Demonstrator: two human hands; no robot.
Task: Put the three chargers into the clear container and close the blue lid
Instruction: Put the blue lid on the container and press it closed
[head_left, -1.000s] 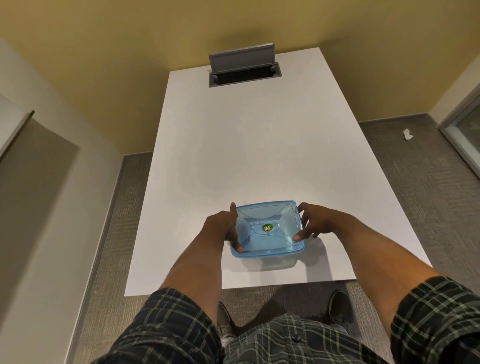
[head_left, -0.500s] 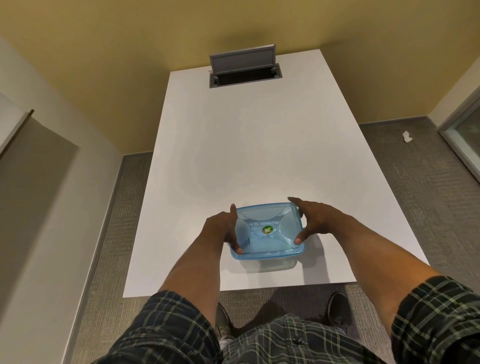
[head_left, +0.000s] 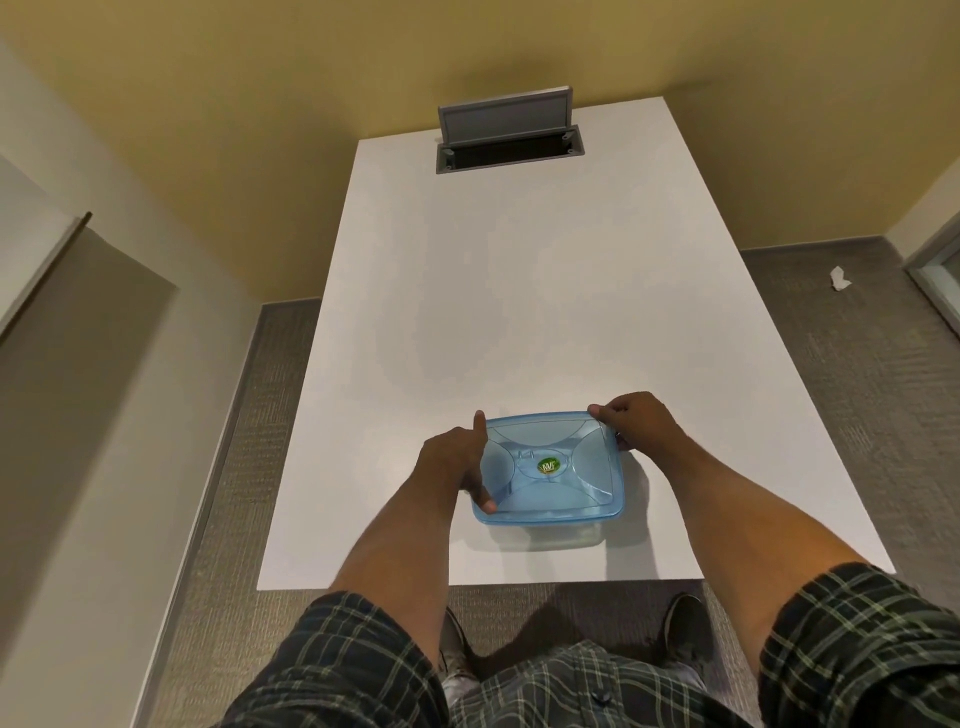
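1. The right hand (head_left: 641, 428) has shifted along the blue lid (head_left: 548, 465) — half a second ago its fingers spanned the right edge with the thumb at the near right corner, and now they are bunched at the far right corner.
2. The left hand (head_left: 457, 462) has hardly moved: forefinger along the far left edge, thumb on the near left corner.
3. I judge this to be the sealing step, worked corner by corner, so the task looks nearly done.
4. The lid sits on the clear container (head_left: 563, 540), which stands near the front edge of the white table (head_left: 519, 291); the chargers cannot be made out through the plastic.
5. Right fingers are curled close and pinch the lid's corner rim; left fingers are spread wide, pressing flat — not gripping.
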